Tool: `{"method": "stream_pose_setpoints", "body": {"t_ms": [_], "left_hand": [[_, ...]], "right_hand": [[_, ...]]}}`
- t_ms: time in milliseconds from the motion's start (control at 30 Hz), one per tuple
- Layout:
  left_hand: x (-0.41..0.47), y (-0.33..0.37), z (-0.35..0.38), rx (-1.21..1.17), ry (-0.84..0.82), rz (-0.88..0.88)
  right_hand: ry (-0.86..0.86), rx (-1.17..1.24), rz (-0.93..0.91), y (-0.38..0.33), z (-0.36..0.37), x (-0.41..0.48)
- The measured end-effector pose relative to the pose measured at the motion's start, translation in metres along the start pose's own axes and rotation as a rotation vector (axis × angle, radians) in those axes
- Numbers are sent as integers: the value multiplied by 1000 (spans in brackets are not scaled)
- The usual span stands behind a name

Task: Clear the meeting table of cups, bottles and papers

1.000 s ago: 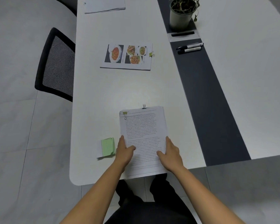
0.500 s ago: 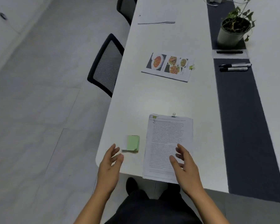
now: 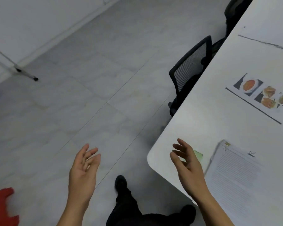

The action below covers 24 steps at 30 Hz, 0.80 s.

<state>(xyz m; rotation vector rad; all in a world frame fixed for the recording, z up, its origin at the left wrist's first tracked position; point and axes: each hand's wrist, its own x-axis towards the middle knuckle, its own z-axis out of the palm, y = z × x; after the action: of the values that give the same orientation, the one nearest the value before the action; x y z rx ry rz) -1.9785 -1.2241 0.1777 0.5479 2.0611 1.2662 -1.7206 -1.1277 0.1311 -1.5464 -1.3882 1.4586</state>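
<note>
A clipped stack of printed text pages (image 3: 235,173) lies on the white meeting table (image 3: 207,128) near its rounded corner. A green sticky-note pad (image 3: 198,155) sits beside it, partly hidden behind my right hand (image 3: 186,165). My right hand hovers over the table corner, fingers spread, holding nothing. My left hand (image 3: 83,168) is off the table over the floor, fingers relaxed and empty. Farther along the table lie a sheet with food photos (image 3: 260,95) and another white paper stack (image 3: 266,38).
A black mesh office chair (image 3: 189,74) is pushed against the table's left edge, with a second dark chair (image 3: 234,12) behind it. Grey tiled floor fills the left. A stand's metal leg (image 3: 23,72) crosses the upper left; something red (image 3: 2,206) sits at the bottom left.
Both hands have left the text pages and lifted off the table. The view has swung left toward the floor, so the table now sits at the right.
</note>
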Motion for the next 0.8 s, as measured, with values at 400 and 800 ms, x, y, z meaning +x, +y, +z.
{"method": "stream_pose_setpoints", "body": {"t_ms": [400, 800], "left_hand": [[261, 53, -75, -19, -186, 9], [448, 182, 76, 134, -494, 225]], "right_hand": [[72, -61, -45, -108, 192, 123], [492, 80, -20, -155, 176, 305]]}}
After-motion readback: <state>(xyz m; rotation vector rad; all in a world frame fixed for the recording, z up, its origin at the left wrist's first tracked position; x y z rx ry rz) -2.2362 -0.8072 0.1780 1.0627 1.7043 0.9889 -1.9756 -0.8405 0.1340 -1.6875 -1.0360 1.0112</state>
